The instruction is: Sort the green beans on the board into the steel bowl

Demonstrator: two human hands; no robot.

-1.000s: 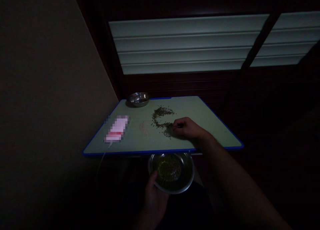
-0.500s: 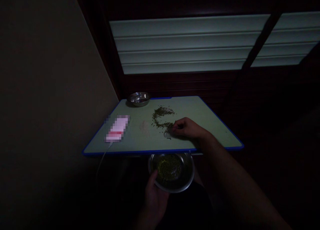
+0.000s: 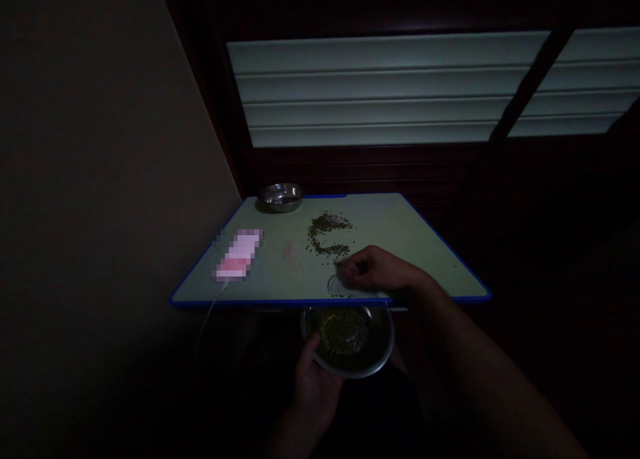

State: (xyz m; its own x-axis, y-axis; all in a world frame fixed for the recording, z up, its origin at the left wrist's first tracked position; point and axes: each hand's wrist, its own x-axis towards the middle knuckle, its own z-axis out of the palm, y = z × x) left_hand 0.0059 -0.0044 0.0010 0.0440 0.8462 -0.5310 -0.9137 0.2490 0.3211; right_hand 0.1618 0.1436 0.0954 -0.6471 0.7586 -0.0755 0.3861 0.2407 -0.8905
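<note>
Ideally, drag clear piece (image 3: 336,285) flat, pinched in curled right hand (image 3: 377,269); steady bowl (image 3: 380,342) in half-closed left hand (image 3: 317,392), below table edge (image 3: 280,304).

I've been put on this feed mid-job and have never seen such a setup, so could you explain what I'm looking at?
There's no machine here: these are a person's bare hands, seen by a head-worn camera looking forward and down. The left hand holds a metal bowl with small greenish grains inside, below the table's near edge. The right hand, fingers curled, is at a clear, round-edged piece; its grip is too dark to judge. On the table lie scattered grains, a pale patch, a pixelated device with a cable, and a second bowl farther back.
</note>
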